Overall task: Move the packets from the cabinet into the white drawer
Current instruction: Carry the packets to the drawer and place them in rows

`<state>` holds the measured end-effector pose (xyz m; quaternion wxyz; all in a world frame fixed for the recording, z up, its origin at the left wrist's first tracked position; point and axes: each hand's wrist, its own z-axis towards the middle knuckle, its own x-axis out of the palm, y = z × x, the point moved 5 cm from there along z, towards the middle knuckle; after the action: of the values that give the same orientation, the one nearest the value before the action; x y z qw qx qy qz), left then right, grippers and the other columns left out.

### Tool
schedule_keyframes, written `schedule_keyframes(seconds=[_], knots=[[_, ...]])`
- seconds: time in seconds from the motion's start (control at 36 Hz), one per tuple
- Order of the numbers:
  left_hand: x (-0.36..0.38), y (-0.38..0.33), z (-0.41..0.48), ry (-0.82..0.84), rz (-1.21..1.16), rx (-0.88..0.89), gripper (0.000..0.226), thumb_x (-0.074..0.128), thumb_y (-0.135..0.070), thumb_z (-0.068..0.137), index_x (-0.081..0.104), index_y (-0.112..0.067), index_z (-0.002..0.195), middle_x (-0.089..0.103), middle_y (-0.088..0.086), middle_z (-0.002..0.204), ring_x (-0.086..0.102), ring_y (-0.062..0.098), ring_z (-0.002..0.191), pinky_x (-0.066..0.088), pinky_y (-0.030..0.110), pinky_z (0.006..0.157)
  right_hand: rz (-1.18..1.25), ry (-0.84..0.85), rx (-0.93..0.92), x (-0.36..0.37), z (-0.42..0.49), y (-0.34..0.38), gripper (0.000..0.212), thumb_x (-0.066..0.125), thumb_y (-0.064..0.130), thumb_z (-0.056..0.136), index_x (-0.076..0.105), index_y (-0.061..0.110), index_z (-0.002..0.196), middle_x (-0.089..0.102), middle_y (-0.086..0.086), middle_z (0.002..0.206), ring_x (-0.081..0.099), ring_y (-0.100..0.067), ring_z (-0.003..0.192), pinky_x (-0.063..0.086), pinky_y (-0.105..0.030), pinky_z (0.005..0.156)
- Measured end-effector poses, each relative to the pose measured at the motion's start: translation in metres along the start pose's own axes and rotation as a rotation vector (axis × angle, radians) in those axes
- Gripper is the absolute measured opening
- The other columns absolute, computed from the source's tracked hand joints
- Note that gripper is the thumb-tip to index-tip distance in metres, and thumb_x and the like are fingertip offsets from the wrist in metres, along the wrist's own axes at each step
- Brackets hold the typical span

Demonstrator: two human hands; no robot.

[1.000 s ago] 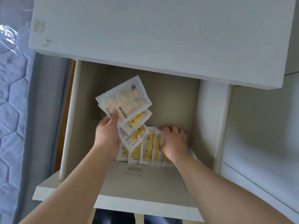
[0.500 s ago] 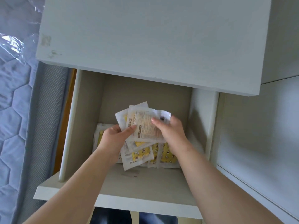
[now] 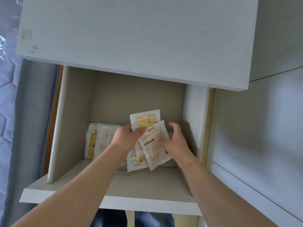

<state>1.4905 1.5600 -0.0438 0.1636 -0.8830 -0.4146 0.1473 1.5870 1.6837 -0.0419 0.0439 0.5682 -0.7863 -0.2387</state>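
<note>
Both my hands reach into an open white compartment (image 3: 77,115) under a white top panel. My left hand (image 3: 127,136) pinches a bunch of white and yellow packets (image 3: 152,145), fanned out and lifted. My right hand (image 3: 173,141) grips the right side of the same bunch, thumb on the front packet. Two or three more packets (image 3: 96,140) stand against the back wall at the left. Other packets lie under the bunch, partly hidden by my hands.
The white cabinet top (image 3: 131,38) overhangs the compartment. A white panel (image 3: 259,128) lies to the right. A quilted mattress (image 3: 9,95) and its grey mesh side (image 3: 31,112) run along the left. The shelf floor (image 3: 131,185) in front of the packets is bare.
My left hand has brought its fanned packets down and to the right. My right hand left the standing row and took hold of the same bunch. The view has shifted slightly.
</note>
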Motion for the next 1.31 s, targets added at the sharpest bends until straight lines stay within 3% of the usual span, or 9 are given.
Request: schedule_keyframes(seconds=[0.11, 0.19, 0.33, 0.44, 0.53, 0.64, 0.81, 1.03, 1.31], knots=[[0.020, 0.009, 0.007, 0.046, 0.141, -0.013, 0.013, 0.065, -0.024, 0.088, 0.063, -0.023, 0.076, 0.070, 0.002, 0.085, 0.067, 0.029, 0.091, 0.054, 0.039, 0.081, -0.044, -0.029, -0.003, -0.005, 0.007, -0.006, 0.032, 0.057, 0.010, 0.090, 0.043, 0.022, 0.116, 0.061, 0.003, 0.105, 0.061, -0.012, 0.089, 0.049, -0.021, 0.062], [0.028, 0.017, 0.014, 0.057, 0.259, -0.005, 0.012, 0.063, -0.027, 0.089, 0.061, -0.024, 0.078, 0.069, 0.004, 0.088, 0.063, 0.025, 0.080, 0.051, 0.033, 0.073, -0.345, -0.189, -0.050, -0.008, 0.012, -0.009, 0.011, 0.044, 0.004, 0.092, 0.047, 0.014, 0.094, 0.059, -0.007, 0.106, 0.053, -0.018, 0.086, 0.039, -0.023, 0.061], [0.024, 0.018, 0.022, 0.009, 0.426, 0.020, 0.034, 0.050, -0.035, 0.096, 0.046, -0.013, 0.071, 0.042, 0.002, 0.060, 0.037, 0.016, 0.052, 0.029, 0.025, 0.049, -0.561, -0.292, -0.065, -0.002, 0.014, -0.010, 0.021, 0.039, -0.002, 0.091, 0.052, 0.004, 0.106, 0.056, -0.013, 0.109, 0.051, -0.024, 0.087, 0.036, -0.026, 0.067], [0.021, 0.012, 0.025, 0.001, 0.660, 0.094, 0.043, 0.046, -0.036, 0.097, 0.035, -0.013, 0.063, 0.038, 0.001, 0.061, 0.035, 0.015, 0.053, 0.026, 0.027, 0.048, -0.700, -0.264, -0.059, 0.003, 0.018, -0.012, 0.023, 0.040, 0.000, 0.093, 0.052, 0.004, 0.112, 0.053, -0.013, 0.118, 0.053, -0.028, 0.106, 0.040, -0.029, 0.074], [0.026, 0.010, 0.024, 0.012, 0.787, 0.154, 0.044, 0.048, -0.032, 0.097, 0.035, -0.012, 0.060, 0.048, 0.006, 0.094, 0.041, 0.013, 0.064, 0.030, 0.028, 0.056, -0.787, -0.218, -0.073, 0.007, 0.017, -0.011, 0.027, 0.040, 0.003, 0.093, 0.052, 0.008, 0.117, 0.053, -0.012, 0.120, 0.051, -0.030, 0.111, 0.046, -0.035, 0.084], [0.037, 0.019, 0.019, 0.081, 0.829, 0.135, 0.033, 0.048, -0.030, 0.097, 0.045, -0.008, 0.073, 0.030, 0.010, 0.141, 0.052, 0.027, 0.104, 0.041, 0.027, 0.078, -0.886, -0.131, -0.100, 0.007, 0.012, -0.007, 0.026, 0.036, 0.006, 0.093, 0.056, 0.010, 0.109, 0.051, -0.011, 0.119, 0.048, -0.030, 0.111, 0.044, -0.035, 0.082], [0.029, 0.022, 0.013, -0.019, 1.090, 0.146, 0.036, 0.042, -0.037, 0.098, 0.056, -0.010, 0.116, 0.033, 0.007, 0.135, 0.035, 0.028, 0.122, 0.038, 0.036, 0.096, -0.884, -0.082, -0.119, 0.006, 0.003, -0.002, 0.023, 0.038, 0.004, 0.092, 0.052, 0.008, 0.109, 0.056, -0.011, 0.116, 0.051, -0.029, 0.109, 0.044, -0.034, 0.079], [0.006, 0.018, 0.008, -0.010, 1.215, 0.122, 0.031, 0.042, -0.032, 0.098, 0.059, -0.013, 0.116, 0.037, 0.004, 0.133, 0.034, 0.026, 0.121, 0.035, 0.035, 0.097, -0.851, 0.026, -0.057, -0.002, -0.013, 0.017, 0.016, 0.035, -0.001, 0.089, 0.044, 0.012, 0.093, 0.061, -0.011, 0.097, 0.050, -0.025, 0.080, 0.038, -0.029, 0.063], [0.014, 0.019, 0.006, 0.036, 1.249, 0.092, 0.031, 0.047, -0.036, 0.096, 0.059, -0.015, 0.115, 0.042, 0.006, 0.126, 0.040, 0.026, 0.118, 0.044, 0.037, 0.094, -0.672, -0.141, -0.125, -0.018, -0.017, 0.043, 0.004, 0.042, 0.010, 0.095, 0.041, 0.013, 0.092, 0.050, -0.002, 0.081, 0.046, -0.022, 0.069, 0.030, -0.024, 0.046]])
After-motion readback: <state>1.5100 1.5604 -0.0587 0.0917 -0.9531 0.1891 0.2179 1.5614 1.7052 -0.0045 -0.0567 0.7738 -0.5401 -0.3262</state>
